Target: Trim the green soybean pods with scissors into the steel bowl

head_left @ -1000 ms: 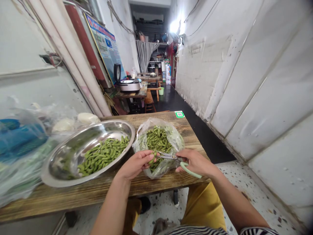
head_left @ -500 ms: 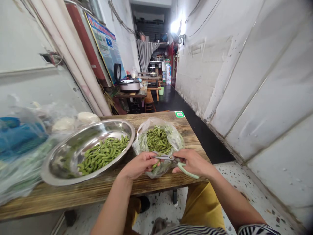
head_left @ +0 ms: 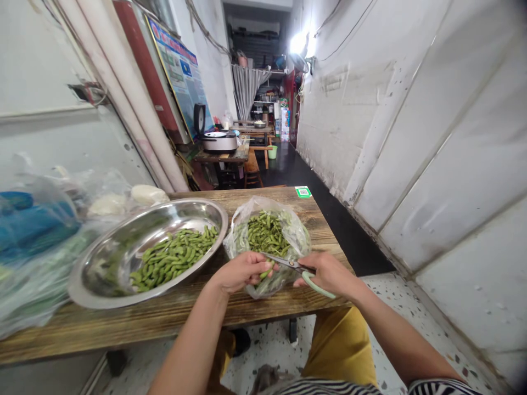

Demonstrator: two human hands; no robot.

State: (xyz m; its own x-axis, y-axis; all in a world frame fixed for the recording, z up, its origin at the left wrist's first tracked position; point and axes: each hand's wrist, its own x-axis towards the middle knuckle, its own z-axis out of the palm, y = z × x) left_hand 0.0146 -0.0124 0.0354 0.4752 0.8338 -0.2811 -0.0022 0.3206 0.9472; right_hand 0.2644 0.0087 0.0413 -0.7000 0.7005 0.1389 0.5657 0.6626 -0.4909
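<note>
Scissors (head_left: 291, 264) sit in the right hand (head_left: 329, 271), its fingers curled round the pale green handle at about 4 o'clock from the middle of the plastic bag (head_left: 237, 237). At about 7 o'clock, the left hand (head_left: 242, 271) pinches a green pod (head_left: 267, 271). The blades point between 9 and 10 o'clock, right by its fingertips; whether they touch, I cannot tell. If the pod slipped or the handles were squeezed too soon, the thumb or forefinger might be nicked. A dipping blade could snag the thin bag and spill its pods (head_left: 267, 230). At 9 o'clock, the steel bowl (head_left: 93, 277) of pods stands close beside it on the worktop (head_left: 164, 318); a forearm bump could jolt it.
</note>
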